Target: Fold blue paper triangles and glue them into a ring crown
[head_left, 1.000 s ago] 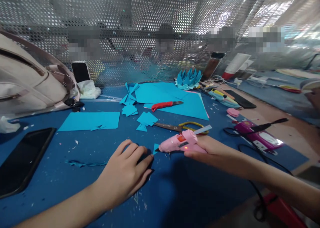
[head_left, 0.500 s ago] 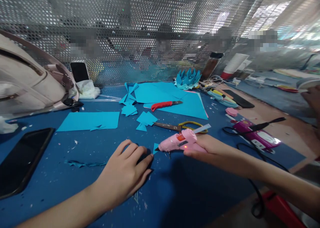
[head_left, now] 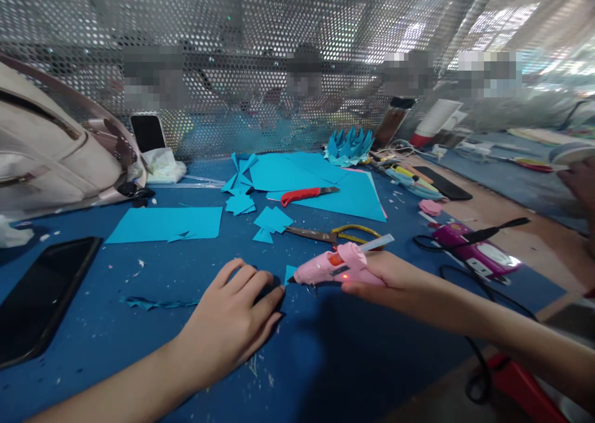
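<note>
My right hand point(head_left: 379, 271) is wrapped round a pink hot glue gun point(head_left: 330, 269) with an orange light on its side and a clear glue stick point(head_left: 377, 243) poking out of its back. Its dark nozzle tip touches or hovers just over a small blue paper piece point(head_left: 290, 272); I cannot tell which. My left hand point(head_left: 235, 314) rests on the blue table, fingers curled, its fingertips holding that piece at the near edge. Behind the left wrist lies a strip of folded blue paper point(head_left: 158, 303). Beyond the gun are scissors point(head_left: 320, 235) with yellow handles.
Blue paper sheets point(head_left: 297, 170), a red-handled cutter point(head_left: 302, 195) and a blue paper flower point(head_left: 349, 147) lie farther back. At left are a black phone point(head_left: 46, 299) and a pale bag point(head_left: 51, 144). A purple power strip point(head_left: 474, 249) with black cable is at right.
The glue gun has dipped slightly, its nozzle tip a little lower on the small paper piece. My left hand has hardly moved.
</note>
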Available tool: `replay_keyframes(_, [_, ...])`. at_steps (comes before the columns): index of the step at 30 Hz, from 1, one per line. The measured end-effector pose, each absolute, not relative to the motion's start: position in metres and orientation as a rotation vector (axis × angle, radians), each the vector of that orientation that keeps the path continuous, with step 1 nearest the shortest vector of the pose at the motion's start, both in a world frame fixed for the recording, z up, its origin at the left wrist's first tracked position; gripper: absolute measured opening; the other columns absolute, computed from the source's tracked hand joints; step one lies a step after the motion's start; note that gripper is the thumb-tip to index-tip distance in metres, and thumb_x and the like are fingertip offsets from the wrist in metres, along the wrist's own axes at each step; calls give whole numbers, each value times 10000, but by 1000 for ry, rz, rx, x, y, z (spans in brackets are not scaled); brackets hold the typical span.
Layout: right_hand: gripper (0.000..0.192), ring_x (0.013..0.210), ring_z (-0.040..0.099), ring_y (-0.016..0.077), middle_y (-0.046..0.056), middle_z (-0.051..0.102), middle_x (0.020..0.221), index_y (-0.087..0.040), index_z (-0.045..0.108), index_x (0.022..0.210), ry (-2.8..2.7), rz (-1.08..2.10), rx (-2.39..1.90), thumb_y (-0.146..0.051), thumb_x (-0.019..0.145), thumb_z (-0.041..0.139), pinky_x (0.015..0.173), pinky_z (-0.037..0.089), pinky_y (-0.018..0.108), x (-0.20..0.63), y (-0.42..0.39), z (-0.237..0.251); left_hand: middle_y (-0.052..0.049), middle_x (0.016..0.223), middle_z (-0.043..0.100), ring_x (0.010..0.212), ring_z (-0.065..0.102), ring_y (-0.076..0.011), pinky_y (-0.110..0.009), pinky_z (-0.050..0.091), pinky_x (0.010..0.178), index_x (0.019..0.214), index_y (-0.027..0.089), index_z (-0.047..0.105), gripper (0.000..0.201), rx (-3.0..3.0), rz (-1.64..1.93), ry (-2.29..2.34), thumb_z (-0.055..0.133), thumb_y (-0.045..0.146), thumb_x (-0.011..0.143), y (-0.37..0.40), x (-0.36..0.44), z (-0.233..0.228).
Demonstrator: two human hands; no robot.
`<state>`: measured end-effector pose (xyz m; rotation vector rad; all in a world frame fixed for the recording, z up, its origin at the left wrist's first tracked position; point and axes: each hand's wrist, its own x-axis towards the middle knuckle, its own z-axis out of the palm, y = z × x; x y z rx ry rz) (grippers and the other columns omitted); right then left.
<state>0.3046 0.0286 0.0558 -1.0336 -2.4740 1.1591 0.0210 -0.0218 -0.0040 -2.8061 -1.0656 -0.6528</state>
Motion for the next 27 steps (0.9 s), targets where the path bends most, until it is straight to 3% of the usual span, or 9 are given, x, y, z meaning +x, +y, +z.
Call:
replay_keyframes(8, [420,1301,491,274,40,580,1378,-261,546,1393,-2590,1161,-969,-315,981,482,1128,319,375,299,29,60,-68,980,656,866,519,-240,-458,338,935,1092,172,673,233,-2805,-762,-1043,476,230,981,-23,22,-3])
replay_keyframes(27, [412,1300,490,257,39,556,1399,-262,543,1391,-2576,1201,-965,-299,986,479,1099,365,350,297,28,65,-73,1020,644,890,511,-248,-463,331,931,1177,170,640,276,-2827,-666,-1071,459,258,989,-23,21,-3])
